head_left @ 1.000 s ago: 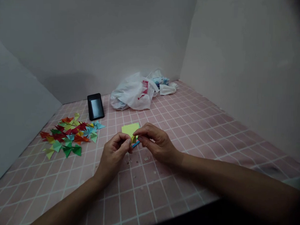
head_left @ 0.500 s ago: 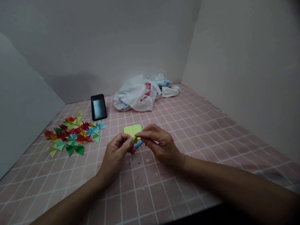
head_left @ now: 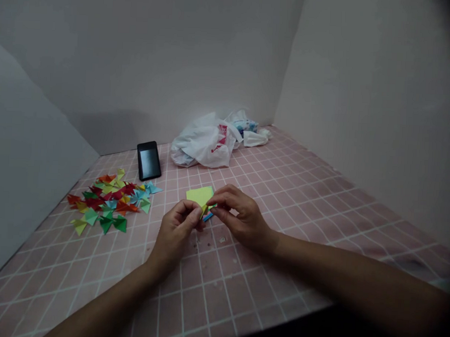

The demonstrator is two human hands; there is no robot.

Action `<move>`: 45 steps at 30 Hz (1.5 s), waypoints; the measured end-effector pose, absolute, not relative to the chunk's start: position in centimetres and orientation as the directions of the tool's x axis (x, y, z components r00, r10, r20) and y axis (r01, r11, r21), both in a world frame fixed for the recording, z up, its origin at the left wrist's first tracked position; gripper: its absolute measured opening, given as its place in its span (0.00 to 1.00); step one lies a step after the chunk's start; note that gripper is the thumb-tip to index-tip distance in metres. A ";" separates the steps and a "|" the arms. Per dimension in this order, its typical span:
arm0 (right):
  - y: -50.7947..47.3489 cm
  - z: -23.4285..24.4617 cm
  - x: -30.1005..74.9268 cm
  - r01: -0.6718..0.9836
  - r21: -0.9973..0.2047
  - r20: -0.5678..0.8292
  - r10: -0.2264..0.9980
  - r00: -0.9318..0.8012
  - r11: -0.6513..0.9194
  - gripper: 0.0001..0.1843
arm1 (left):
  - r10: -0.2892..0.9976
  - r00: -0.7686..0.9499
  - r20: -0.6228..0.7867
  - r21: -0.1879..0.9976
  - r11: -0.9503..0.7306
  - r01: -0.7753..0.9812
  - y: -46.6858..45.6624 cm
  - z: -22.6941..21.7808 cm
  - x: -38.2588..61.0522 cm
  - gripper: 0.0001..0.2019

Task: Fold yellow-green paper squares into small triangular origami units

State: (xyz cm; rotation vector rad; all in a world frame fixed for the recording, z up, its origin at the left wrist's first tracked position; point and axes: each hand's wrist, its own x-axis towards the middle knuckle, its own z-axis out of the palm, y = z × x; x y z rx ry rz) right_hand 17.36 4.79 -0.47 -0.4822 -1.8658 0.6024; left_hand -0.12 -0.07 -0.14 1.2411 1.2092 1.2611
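A small piece of folded yellow paper is pinched between the thumb and fingers of my left hand. My right hand has its bent fingertips at the paper's right edge, gripping it from that side, though the exact contact is small and partly hidden. Just behind the fingers lies a stack of square paper sheets, yellow on top with green and blue edges showing. My hands cover the near part of this stack.
Several folded paper pieces in red, orange, yellow, green and blue lie heaped at left. A black phone-like device leans near the back wall. White plastic bags sit at the back. Pink checked cloth covers the table.
The fingers of my right hand have shifted slightly on the folded paper, with thumb and index finger a little further apart. My left hand has barely moved and still holds the paper.
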 end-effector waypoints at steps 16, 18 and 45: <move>3.8 -0.7 17.1 0.083 -0.554 0.716 0.525 -0.461 0.828 0.06 | 0.985 -0.079 -0.151 0.911 0.108 -0.398 0.3 0.0 0.1 0.14; 3.8 -0.8 17.0 0.088 -0.539 0.709 0.508 -0.490 0.838 0.06 | 0.986 -0.039 -0.160 0.885 0.126 -0.448 0.5 -0.2 -0.1 0.14; 4.9 0.2 17.2 -0.377 -0.926 0.277 0.702 -0.655 0.014 0.03 | 0.943 0.331 0.024 0.993 0.016 -0.116 1.0 0.6 -2.5 0.10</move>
